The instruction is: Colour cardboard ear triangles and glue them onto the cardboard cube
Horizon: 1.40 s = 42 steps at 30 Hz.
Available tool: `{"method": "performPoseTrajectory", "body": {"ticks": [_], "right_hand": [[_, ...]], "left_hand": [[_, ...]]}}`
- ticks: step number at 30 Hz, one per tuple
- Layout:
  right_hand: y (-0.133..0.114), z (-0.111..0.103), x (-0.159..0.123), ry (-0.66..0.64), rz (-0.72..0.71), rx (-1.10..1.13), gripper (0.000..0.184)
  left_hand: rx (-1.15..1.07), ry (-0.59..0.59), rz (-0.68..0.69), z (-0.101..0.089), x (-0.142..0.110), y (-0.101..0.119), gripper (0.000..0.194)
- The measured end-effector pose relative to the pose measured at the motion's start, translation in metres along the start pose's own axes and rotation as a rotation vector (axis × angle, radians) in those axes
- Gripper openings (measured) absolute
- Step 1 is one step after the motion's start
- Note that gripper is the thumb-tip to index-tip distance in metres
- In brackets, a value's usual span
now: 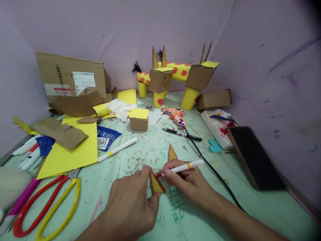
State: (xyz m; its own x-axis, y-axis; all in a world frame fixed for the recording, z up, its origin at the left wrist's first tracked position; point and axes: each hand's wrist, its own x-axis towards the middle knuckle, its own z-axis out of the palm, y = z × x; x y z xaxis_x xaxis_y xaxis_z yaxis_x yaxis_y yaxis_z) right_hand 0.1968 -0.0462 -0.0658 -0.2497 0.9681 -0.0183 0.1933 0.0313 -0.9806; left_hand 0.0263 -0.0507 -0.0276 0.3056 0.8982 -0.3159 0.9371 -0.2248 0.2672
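Note:
My left hand pinches a small pointed cardboard ear, yellow with a red edge, flat against the pale green table. My right hand grips a white marker with an orange band, its red tip touching the ear's edge. A second pointed ear lies just beyond the hands. At the back stand two cardboard animals with yellow tube legs, red-spotted bodies and box heads.
Red and yellow scissors lie at the left front. Yellow paper, cardboard scraps and a flattened box fill the left. A small yellow-topped box, a white marker, a black pen, a black cable and a dark phone lie around.

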Motion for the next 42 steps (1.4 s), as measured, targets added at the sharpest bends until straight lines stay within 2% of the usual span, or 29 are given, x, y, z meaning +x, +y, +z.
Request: {"method": "performPoseTrajectory", "body": {"ticks": [9, 16, 21, 42], "right_hand": [[0.0047, -0.0034, -0.0019, -0.010, -0.006, 0.005, 0.017], [0.0040, -0.0057, -0.0058, -0.092, 0.029, -0.018, 0.015], [0.0027, -0.0059, -0.0065, -0.057, -0.016, 0.030, 0.017], [0.0025, -0.0066, -0.0078, -0.103, -0.025, -0.006, 0.016]], "left_hand": [[0.025, 0.024, 0.006, 0.0040, -0.0034, -0.0003, 0.018], [0.021, 0.045, 0.006, 0.0053, -0.0009, -0.0007, 0.020], [0.026, 0.053, 0.007, 0.0067, -0.0010, -0.0015, 0.017], [0.038, 0.045, -0.006, 0.0062, -0.0003, -0.0002, 0.019]]}}
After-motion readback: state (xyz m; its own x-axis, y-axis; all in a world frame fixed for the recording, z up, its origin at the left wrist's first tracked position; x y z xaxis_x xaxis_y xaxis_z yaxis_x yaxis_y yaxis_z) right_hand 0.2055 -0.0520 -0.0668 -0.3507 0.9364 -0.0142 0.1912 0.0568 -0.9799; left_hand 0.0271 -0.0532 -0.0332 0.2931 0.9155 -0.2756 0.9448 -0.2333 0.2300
